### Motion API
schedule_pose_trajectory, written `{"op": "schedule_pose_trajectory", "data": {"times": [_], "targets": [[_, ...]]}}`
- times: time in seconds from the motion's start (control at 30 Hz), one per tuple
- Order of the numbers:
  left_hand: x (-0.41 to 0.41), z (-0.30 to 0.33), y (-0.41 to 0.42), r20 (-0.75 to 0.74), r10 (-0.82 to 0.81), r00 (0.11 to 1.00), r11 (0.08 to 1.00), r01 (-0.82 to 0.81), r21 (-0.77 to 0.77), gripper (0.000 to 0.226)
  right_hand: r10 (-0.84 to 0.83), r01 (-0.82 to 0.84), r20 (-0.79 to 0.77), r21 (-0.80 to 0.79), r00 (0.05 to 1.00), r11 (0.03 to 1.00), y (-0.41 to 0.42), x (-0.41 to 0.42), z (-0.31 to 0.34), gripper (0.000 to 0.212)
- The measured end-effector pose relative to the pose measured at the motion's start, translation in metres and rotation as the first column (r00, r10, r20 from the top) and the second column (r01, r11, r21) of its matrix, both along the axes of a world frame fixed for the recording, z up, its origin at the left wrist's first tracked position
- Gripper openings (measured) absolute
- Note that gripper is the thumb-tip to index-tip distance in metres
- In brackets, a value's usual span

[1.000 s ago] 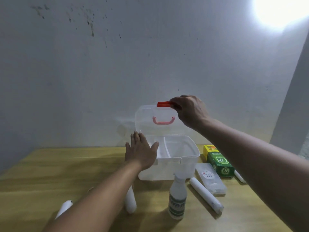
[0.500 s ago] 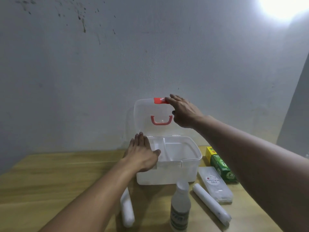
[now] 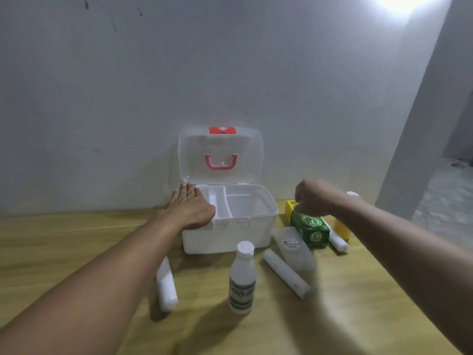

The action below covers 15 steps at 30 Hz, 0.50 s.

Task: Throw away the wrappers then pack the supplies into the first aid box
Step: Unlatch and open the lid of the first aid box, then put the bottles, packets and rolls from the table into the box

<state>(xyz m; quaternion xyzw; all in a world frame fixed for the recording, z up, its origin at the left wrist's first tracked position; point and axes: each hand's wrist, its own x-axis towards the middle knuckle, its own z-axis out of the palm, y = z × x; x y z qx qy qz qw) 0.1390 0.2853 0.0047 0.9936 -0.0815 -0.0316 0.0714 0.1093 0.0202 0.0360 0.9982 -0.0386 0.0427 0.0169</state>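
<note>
Head view, items by size: tabletop (image 3: 76, 242); first aid box (image 3: 230, 234), lid upright, compartments empty. Left hand (image 3: 189, 211) lay flat on its left rim, holding nothing. Right hand (image 3: 313, 198) hovered curled at green carton (image 3: 311, 228); grip unclear. Bottle (image 3: 242, 278), clear case (image 3: 294, 248), rolls (image 3: 285, 274) lay unpacked alongside. Packing judged not begun.

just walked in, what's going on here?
A person is packing a first aid box, which stands open and looks empty. The left hand rests flat on its left rim. The right hand is down at the green carton; grip unclear. A spray bottle and gauze rolls wait on the table.
</note>
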Motion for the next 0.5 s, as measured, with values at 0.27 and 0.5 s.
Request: {"op": "schedule_pose_trajectory", "data": {"times": [0.27, 0.5], "targets": [[-0.001, 0.001, -0.004, 0.019, -0.046, 0.999, 0.997, 0.045, 0.056, 0.061, -0.215, 0.219, -0.042, 0.179, 0.976, 0.959, -0.016, -0.024, -0.03, 0.042], [-0.002, -0.001, -0.004, 0.031, -0.054, 0.998, 0.995, 0.051, 0.082, 0.059, -0.252, 0.205, 0.104, 0.333, 0.962, 0.92, -0.017, -0.024, -0.006, 0.035]]}}
